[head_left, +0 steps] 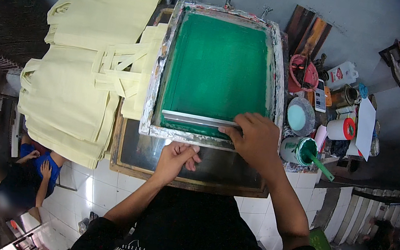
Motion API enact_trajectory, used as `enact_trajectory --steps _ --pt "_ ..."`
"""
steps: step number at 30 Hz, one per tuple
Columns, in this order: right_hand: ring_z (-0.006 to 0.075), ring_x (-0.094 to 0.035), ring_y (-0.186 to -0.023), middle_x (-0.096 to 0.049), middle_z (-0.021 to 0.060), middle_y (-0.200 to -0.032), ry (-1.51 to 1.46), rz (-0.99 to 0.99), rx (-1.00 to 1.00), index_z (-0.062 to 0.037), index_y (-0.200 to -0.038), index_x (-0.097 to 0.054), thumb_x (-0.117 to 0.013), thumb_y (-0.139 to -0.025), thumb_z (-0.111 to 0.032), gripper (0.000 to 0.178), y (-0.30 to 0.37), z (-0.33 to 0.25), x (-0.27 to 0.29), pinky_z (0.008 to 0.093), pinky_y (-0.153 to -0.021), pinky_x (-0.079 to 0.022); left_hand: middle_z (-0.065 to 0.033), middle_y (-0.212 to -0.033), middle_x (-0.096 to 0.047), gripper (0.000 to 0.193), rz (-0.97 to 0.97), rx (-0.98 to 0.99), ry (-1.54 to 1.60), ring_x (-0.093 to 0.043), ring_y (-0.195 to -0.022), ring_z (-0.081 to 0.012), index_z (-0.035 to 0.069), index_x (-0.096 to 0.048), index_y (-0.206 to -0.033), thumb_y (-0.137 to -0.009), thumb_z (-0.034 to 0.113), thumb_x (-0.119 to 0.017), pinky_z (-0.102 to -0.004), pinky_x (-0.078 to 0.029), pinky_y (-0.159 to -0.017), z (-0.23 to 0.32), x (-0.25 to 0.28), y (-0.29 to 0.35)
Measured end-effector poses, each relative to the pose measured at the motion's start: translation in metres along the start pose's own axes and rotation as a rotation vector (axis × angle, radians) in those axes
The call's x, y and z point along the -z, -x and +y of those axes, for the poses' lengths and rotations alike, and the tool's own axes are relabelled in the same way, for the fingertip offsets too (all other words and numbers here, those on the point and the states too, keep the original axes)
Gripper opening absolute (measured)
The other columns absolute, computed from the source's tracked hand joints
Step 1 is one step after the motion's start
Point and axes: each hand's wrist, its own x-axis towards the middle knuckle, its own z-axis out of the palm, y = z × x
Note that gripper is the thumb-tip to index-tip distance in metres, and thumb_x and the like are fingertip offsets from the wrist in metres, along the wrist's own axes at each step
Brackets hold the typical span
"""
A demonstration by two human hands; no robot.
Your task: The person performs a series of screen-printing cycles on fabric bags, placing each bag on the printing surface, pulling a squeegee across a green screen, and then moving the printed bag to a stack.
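Note:
My right hand [255, 138] grips the right end of a squeegee [190, 119], a long metal-edged bar lying across the near part of a printing screen. The screen's mesh [221, 66] is covered in green ink inside a worn, white-smeared frame [152, 92]. Just below the near rail of that frame is my left hand [178, 159], its fingers curled in with nothing visible in them. A pale yellow fabric bag [134, 97] lies partly under the screen's left side, its rest hidden. Beneath stands a dark, glassy table [144, 150] with a wooden edge.
Stacks of pale yellow bags [68, 105] lie at the left. Metal clamps [229, 1] stand behind the screen. On the right are an ink tub with a green stick [305, 150], a bowl of pale liquid [296, 118], a red basket [303, 76] and a bottle [343, 74]. A person [21, 176] sits lower left.

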Motion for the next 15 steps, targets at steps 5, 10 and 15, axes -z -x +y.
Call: enact_trajectory --steps 5,10,15 --pt "0.0328 -0.067 -0.075 -0.067 0.0110 -0.078 0.082 0.099 0.121 -0.0063 -0.086 -0.070 -0.074 -0.085 -0.048 0.042 -0.050 0.035 -0.025 0.0460 -0.067 -0.051 -0.0128 -0.075 -0.070 0.023 -0.002 -0.002 0.020 -0.064 -0.056 -0.0162 -0.004 -0.066 -0.091 -0.101 0.017 -0.063 -0.0281 -0.051 -0.055 -0.005 0.002 0.001" --pt "0.0384 -0.070 -0.089 -0.074 0.0175 -0.094 0.161 0.110 0.128 -0.0055 -0.104 -0.076 -0.069 -0.087 -0.059 0.056 -0.158 0.111 -0.046 0.0486 -0.076 -0.054 -0.0146 -0.079 -0.071 0.021 -0.049 0.053 0.028 -0.067 -0.058 -0.0177 -0.006 -0.065 -0.100 -0.101 0.014 -0.059 -0.0280 -0.053 -0.056 0.002 0.006 0.000" --pt "0.0396 -0.071 -0.097 -0.075 0.0181 -0.098 0.138 -0.135 -0.071 -0.0073 -0.116 -0.075 -0.070 -0.082 -0.066 0.068 -0.247 0.138 -0.030 0.0482 -0.085 -0.054 -0.0223 -0.109 -0.072 0.033 -0.205 0.283 0.433 -0.074 -0.091 -0.0262 -0.007 -0.059 -0.125 -0.104 0.017 -0.052 -0.0339 -0.059 -0.078 0.025 0.018 0.007"
